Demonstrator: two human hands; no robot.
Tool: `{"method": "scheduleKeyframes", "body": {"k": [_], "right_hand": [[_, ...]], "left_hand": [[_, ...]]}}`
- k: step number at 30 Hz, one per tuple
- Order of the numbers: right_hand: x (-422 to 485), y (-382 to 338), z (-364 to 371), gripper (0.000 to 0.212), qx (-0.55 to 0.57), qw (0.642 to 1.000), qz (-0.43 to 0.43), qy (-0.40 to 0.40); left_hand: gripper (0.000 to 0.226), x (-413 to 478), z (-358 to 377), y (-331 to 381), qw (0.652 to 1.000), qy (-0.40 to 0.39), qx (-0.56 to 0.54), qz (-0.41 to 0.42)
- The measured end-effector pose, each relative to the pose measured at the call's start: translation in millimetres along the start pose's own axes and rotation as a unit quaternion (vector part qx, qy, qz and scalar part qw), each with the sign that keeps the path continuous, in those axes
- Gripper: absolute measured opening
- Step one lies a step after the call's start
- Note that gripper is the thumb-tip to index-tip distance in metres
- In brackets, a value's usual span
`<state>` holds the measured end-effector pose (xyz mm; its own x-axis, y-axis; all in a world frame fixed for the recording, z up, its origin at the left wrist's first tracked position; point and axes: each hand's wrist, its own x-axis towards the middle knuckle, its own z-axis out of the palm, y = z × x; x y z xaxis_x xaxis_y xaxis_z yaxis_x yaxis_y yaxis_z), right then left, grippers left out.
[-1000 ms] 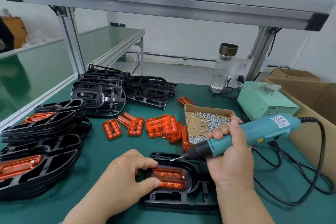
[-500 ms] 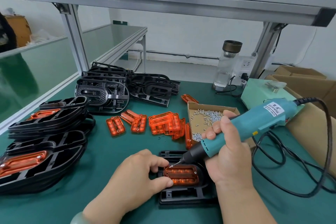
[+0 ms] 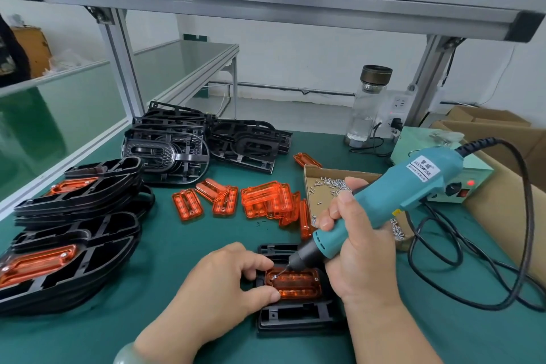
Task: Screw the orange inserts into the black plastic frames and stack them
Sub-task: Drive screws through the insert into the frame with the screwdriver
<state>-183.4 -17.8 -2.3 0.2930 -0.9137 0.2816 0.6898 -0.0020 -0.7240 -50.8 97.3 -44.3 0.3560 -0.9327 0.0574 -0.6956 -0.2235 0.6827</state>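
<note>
A black plastic frame (image 3: 298,312) lies on the green mat near me with an orange insert (image 3: 295,282) seated in it. My left hand (image 3: 224,284) pinches the frame's left edge, thumb against the insert. My right hand (image 3: 359,251) grips a teal electric screwdriver (image 3: 393,201), its bit tip down on the insert's upper left corner. Loose orange inserts (image 3: 263,199) lie in the middle of the mat. A stack of frames with inserts fitted (image 3: 68,233) sits at the left. Bare black frames (image 3: 189,148) are piled at the back.
A cardboard tray of small screws (image 3: 331,186) sits behind my right hand. The screwdriver's black cable (image 3: 526,216) loops over the mat at right, beside a green power unit (image 3: 472,183) and cardboard boxes (image 3: 502,139). A glass bottle (image 3: 369,103) stands at the back.
The screwdriver has swung down and tilted steeper, and its bit has dropped from above the frame onto the insert's upper left corner. My left hand stays on the frame.
</note>
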Motion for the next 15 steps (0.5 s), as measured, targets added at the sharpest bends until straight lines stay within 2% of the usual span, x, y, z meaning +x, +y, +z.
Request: {"method": "scheduleKeyframes", "body": {"k": [9, 15], "right_hand": [[-1, 3, 3, 0.017, -0.044, 0.997, -0.017, -0.054], [-1, 5, 19, 0.023, -0.124, 0.978, -0.026, -0.163]], "left_hand": [[0.035, 1, 0, 1, 1.0, 0.0, 0.001, 0.001], [0.028, 1, -1, 2, 1.0, -0.003, -0.001, 0.005]]}}
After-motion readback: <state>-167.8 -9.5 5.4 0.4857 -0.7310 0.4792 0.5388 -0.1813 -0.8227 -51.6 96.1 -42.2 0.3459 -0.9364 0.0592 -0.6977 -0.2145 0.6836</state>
